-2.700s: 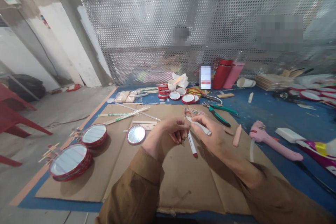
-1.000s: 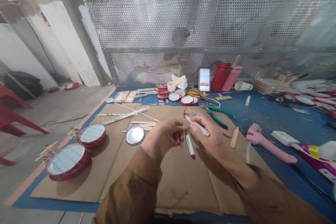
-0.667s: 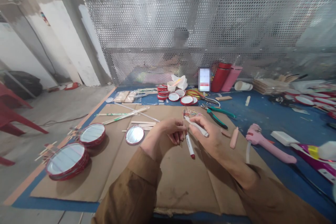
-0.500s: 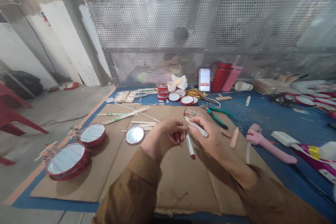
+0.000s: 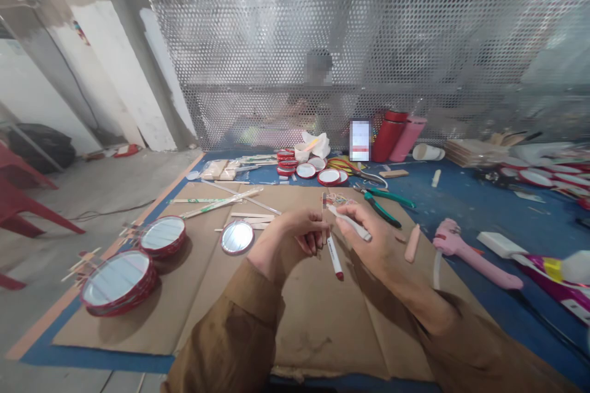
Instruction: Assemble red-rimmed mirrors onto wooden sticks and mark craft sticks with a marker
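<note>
My left hand (image 5: 310, 232) is closed, pinching a thin upright wooden stick (image 5: 324, 201) with a dark reddish patch near its top. A white marker with a red end (image 5: 335, 259) slants down beside these fingers; whether they hold it or it lies on the cardboard, I cannot tell. In my right hand (image 5: 369, 230) is a white pen-like tool (image 5: 354, 225), its narrow end pointing left toward the stick, a small gap apart. Beyond my fingertips lies a tangle of coloured strings (image 5: 340, 199). A round red-rimmed mirror (image 5: 236, 237) rests left of my left hand.
Cardboard (image 5: 313, 331) covers the near blue table. Red-rimmed stringed pieces (image 5: 117, 282) stand at left, wooden strips (image 5: 251, 219) nearer the middle. Green-handled pliers (image 5: 382, 206) and a pink glue gun (image 5: 477, 255) lie at right. A perforated metal screen (image 5: 258, 61) rises behind.
My right hand has shifted slightly to the right with the white tool, widening the gap to the stick. My left hand has kept its place and grip.
</note>
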{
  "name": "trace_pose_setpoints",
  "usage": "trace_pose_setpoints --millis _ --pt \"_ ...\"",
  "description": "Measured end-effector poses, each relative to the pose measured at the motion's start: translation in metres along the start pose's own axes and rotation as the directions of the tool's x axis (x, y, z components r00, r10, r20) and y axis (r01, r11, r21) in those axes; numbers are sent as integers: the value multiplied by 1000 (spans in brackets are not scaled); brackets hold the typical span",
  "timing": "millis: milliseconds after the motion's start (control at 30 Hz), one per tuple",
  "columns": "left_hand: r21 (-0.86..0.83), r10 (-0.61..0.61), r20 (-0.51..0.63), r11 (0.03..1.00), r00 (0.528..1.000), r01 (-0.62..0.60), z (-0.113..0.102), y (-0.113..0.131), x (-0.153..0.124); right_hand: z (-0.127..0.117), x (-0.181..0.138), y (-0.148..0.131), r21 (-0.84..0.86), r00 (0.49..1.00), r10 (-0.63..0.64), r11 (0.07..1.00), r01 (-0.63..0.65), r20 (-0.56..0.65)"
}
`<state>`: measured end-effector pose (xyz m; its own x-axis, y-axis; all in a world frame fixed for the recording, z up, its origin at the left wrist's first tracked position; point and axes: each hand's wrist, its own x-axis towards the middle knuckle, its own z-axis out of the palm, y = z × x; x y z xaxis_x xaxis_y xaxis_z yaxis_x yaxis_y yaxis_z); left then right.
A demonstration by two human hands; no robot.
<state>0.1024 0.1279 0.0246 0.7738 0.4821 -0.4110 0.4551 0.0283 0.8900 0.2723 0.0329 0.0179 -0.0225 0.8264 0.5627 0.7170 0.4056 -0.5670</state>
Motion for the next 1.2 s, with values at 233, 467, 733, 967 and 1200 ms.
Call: trace_pose_setpoints --millis 233,467,733,967,1200 --pt "-2 -22 -3 1000 1000 22 2 2 0 0 0 -2 -35 1000 -1 999 1 14" --pt "-2 -30 -18 1000 999 30 2 2 -1 0 0 -2 -50 1000 4 999 -2 30" --pt "-9 -30 -20 1000 999 30 3 2 -1 0 0 -2 -57 999 -7 998 9 33" --pt "-5 -22 -23 1000 1000 22 2 1 -1 0 0 0 -43 1000 -12 999 13 23" --pt "-4 -22 -31 1000 999 22 2 0 0 1 2 0 -42 999 -31 999 31 15"
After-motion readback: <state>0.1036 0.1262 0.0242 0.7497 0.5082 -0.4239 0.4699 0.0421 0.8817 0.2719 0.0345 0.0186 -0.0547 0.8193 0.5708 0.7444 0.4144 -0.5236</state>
